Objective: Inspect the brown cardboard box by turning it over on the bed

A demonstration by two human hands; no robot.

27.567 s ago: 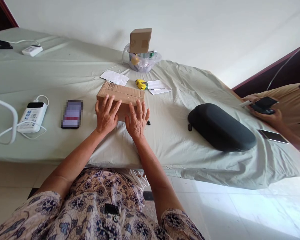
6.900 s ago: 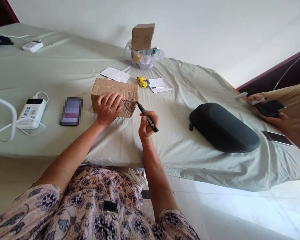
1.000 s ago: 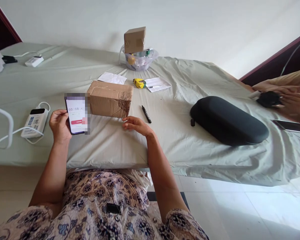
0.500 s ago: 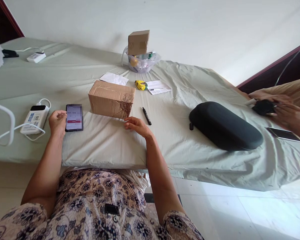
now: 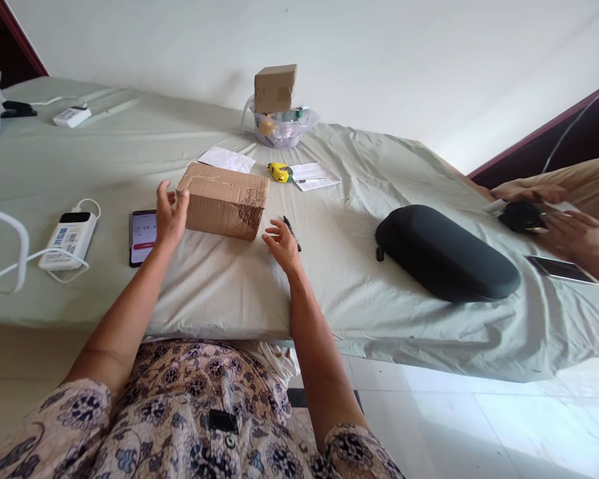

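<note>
A brown cardboard box (image 5: pixel 219 203) with dark scribbles near its right end lies on the cloth-covered table. At its left end is my left hand (image 5: pixel 170 216), fingers apart and holding nothing; whether it touches the box I cannot tell. My right hand (image 5: pixel 280 245) is open beside the box's lower right corner, its fingers spread. Just behind that hand lies a black marker pen (image 5: pixel 290 229), partly hidden by it. A phone (image 5: pixel 142 229) with a timer on its screen rests left of the box, partly covered by my left forearm.
A white power bank (image 5: pixel 70 239) with a looped cable lies at left. Behind the box are paper sheets, a yellow tape measure (image 5: pixel 279 172) and a plastic basket (image 5: pixel 282 136) with a small carton (image 5: pixel 274 90) on top. A black case (image 5: pixel 446 253) and another person's hands (image 5: pixel 569 229) are at right.
My left hand has left the phone and moved right to the box's left end. My right hand has shifted slightly right and spread its fingers near the marker pen.
</note>
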